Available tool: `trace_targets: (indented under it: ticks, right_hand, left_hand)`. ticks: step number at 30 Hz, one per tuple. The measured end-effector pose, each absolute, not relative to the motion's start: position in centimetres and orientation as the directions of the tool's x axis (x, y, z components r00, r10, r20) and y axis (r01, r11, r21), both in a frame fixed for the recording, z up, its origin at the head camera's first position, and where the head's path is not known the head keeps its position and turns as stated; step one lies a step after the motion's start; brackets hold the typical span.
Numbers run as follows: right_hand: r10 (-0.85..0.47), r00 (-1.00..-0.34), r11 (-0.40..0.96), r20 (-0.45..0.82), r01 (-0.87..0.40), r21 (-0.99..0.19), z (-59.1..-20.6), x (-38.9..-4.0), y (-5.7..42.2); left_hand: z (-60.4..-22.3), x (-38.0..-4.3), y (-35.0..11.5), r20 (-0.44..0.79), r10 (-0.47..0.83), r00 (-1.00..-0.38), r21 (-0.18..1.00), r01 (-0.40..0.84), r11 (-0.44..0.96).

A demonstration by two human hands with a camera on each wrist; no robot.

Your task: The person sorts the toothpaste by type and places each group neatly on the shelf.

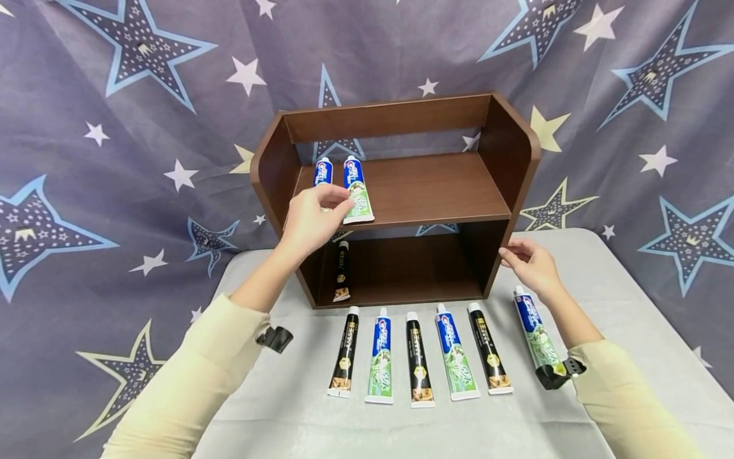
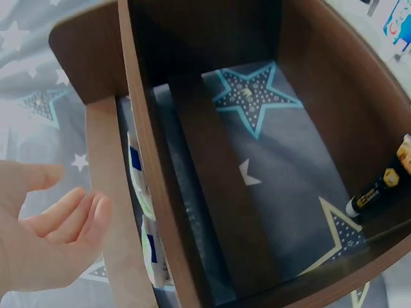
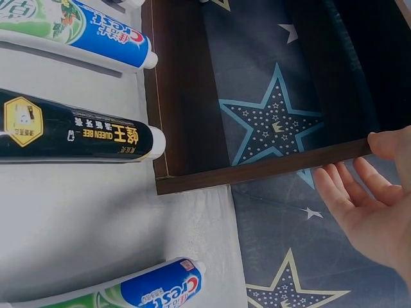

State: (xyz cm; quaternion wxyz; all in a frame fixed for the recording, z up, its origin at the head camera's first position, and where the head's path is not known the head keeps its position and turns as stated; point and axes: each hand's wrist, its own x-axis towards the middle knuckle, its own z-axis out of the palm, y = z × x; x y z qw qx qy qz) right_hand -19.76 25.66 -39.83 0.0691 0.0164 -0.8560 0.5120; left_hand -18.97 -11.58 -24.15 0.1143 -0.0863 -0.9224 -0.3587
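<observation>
My left hand point(image 1: 314, 217) is at the front of a brown wooden shelf's point(image 1: 424, 191) upper level, beside a blue-green Crest toothpaste tube point(image 1: 360, 191). In the left wrist view its fingers are loosely bent with nothing between them. Another Crest tube point(image 1: 323, 172) lies to the left, partly covered by that hand. A black toothpaste tube point(image 1: 341, 271) lies on the lower level, at the left. My right hand point(image 1: 533, 264) holds the front edge of the shelf's right side panel; in the right wrist view, the thumb and fingers lie on either side of that edge.
Before the shelf, black tubes point(image 1: 420, 363) and Crest tubes point(image 1: 457, 357) alternate in a row on the pale tablecloth point(image 1: 275, 395). One Crest tube point(image 1: 533, 322) lies apart, below my right forearm. A star-patterned curtain point(image 1: 401, 38) hangs behind.
</observation>
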Motion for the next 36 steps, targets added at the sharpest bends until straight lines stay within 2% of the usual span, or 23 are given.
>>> trace_targets:
  ticks: [8, 15, 21, 29, 36]
  right_hand:
    - [0.044, -0.989, 0.475, 0.139, -0.102, -0.874, -40.0, -20.0, 25.7]
    - [0.041, -0.989, 0.475, 0.139, -0.103, -0.874, -40.1, -20.3, 25.9]
    - [0.041, -0.988, 0.477, 0.148, -0.111, -0.872, -40.3, -20.2, 25.9]
    - [0.044, -0.987, 0.477, 0.153, -0.113, -0.872, -40.0, -20.2, 25.8]
    - [0.049, -0.988, 0.467, 0.149, -0.109, -0.878, -40.1, -20.1, 25.7]
  left_hand:
    - [-26.9, -15.5, -12.5, 0.243, 0.139, -0.960, 0.717, 0.274, 0.641]
    - [-29.8, -13.6, -13.4, 0.224, 0.117, -0.968, 0.761, 0.248, 0.599]
    - [-33.8, -13.1, -14.2, 0.172, 0.081, -0.982, 0.763, 0.184, 0.619]
    - [-38.7, -13.7, -14.9, 0.019, 0.046, -0.999, 0.778, 0.043, 0.626]
    - [-42.7, -14.0, -15.1, -0.009, 0.021, -1.000, 0.793, 0.006, 0.610]
